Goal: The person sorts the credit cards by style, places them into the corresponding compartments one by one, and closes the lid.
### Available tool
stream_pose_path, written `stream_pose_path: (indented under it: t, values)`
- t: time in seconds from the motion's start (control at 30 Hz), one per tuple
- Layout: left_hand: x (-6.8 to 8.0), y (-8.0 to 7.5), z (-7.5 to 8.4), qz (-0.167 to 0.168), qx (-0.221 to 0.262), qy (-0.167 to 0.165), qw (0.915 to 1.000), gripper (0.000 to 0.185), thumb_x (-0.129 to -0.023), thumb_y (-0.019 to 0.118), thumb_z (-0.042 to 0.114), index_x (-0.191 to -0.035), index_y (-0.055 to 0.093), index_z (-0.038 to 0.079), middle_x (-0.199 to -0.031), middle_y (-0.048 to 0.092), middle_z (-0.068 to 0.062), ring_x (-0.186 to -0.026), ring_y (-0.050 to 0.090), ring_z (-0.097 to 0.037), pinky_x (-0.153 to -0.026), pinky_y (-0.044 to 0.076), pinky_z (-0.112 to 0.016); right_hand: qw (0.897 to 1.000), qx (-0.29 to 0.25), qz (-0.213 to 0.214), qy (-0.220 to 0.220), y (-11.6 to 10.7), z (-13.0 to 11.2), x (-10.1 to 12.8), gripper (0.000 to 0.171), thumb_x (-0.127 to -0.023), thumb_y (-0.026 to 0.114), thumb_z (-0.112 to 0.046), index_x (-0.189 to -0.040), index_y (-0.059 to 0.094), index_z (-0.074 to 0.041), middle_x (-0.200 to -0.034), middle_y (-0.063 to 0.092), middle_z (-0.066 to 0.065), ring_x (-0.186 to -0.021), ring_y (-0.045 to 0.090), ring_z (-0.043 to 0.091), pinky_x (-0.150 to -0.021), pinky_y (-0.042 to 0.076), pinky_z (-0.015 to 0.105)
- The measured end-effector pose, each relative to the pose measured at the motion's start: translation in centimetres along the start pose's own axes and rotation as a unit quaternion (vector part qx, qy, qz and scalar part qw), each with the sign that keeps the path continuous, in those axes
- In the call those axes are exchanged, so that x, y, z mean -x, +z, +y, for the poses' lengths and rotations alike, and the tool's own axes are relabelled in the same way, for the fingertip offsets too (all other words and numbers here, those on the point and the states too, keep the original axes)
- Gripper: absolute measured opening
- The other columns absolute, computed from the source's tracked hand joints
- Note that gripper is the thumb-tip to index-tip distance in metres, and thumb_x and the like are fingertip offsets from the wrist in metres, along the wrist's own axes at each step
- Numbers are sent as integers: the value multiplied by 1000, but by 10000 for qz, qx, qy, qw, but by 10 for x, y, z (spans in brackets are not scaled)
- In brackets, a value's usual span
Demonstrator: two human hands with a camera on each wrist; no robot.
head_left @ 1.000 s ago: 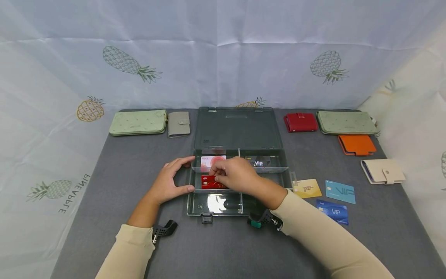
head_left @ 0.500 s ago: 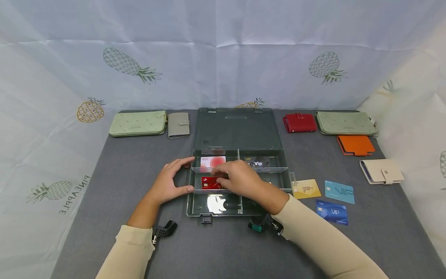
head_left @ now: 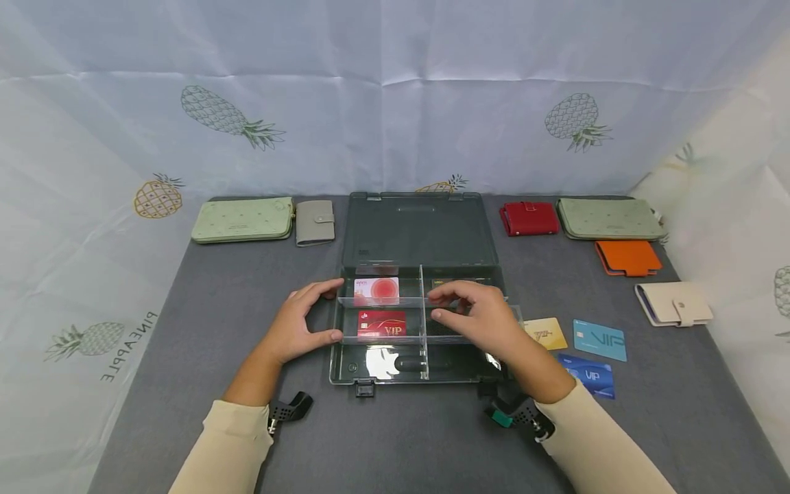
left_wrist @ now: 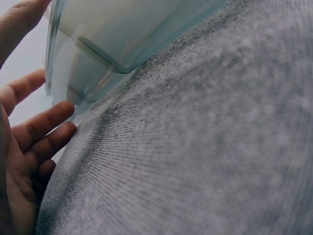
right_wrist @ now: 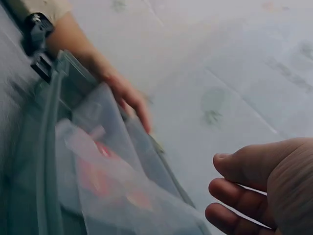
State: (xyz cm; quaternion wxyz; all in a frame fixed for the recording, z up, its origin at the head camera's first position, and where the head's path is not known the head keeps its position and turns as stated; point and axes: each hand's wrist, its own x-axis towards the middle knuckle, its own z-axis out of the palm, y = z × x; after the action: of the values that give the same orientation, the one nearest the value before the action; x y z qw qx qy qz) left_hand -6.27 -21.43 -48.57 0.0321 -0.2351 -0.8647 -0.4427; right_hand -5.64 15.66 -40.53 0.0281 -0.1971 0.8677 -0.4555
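A dark translucent divided box (head_left: 378, 381) lies on the table with its lid laid back. My left hand (head_left: 296, 319) rests against the box's left side, thumb and fingers spread and relaxed; in the left wrist view its fingers (left_wrist: 51, 120) are beside the wall. Above the right middle compartment is my right hand (head_left: 478, 315), its fingers loosely bent with nothing between them. A red VIP card (head_left: 381, 323) lies in the left middle compartment. Behind it, a pink card (head_left: 376, 288) sits in the back left compartment. My right hand mostly hides a dark card (head_left: 439, 282) at back right.
Right of the box lie a gold card (head_left: 548, 333), a light blue card (head_left: 599, 340) and a dark blue card (head_left: 592, 376). Wallets line the back: green (head_left: 243, 219), grey (head_left: 315, 223), red (head_left: 529, 218), another green (head_left: 611, 218), orange (head_left: 629, 257) and cream (head_left: 675, 303).
My right hand has let go of the red card and moved right, over the right middle compartment. The red card now lies fully visible. My left hand has stayed at the box's side.
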Motion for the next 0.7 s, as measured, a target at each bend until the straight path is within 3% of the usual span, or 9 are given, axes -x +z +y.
stream_pose_path:
  t: [0.2, 0.37, 0.53, 0.7]
  values:
    - [0, 0, 0, -1, -20, -9, 10000, 96, -81, 75, 79, -156, 55, 23, -135, 66, -4, -122, 59, -24, -106, 33, -57, 9983, 282, 443, 265, -41, 21, 29, 26, -94, 84, -8, -119, 79, -11, -111, 78, 3, -96, 65, 22, -78, 47, 32]
    - [-1, 0, 0, -19, -59, 6, 10000, 96, -82, 74, 80, -156, 55, 23, -136, 66, -4, -122, 59, -24, -107, 33, -57, 9971, 313, 525, 459, -75, 47, 54, 26, -96, 81, -8, -122, 77, -11, -116, 77, 6, -95, 61, 13, -78, 47, 25]
    - [-1, -1, 1, -14, -87, 15, 10000, 97, -82, 72, 83, -156, 55, 23, -134, 66, -3, -122, 59, -24, -107, 33, -57, 9952, 586, 238, 746, -105, 75, 75, 28, -97, 81, -14, -125, 76, -14, -121, 73, -2, -98, 59, 12, -75, 49, 27]
    - [-1, -1, 2, -24, -68, 4, 10000, 96, -82, 73, 81, -156, 55, 23, -134, 66, -3, -122, 59, -24, -107, 33, -58, 9917, 1098, -231, 628, -124, 104, 88, 36, -92, 87, -17, -126, 76, -20, -129, 68, -1, -112, 54, 6, -91, 43, 29]
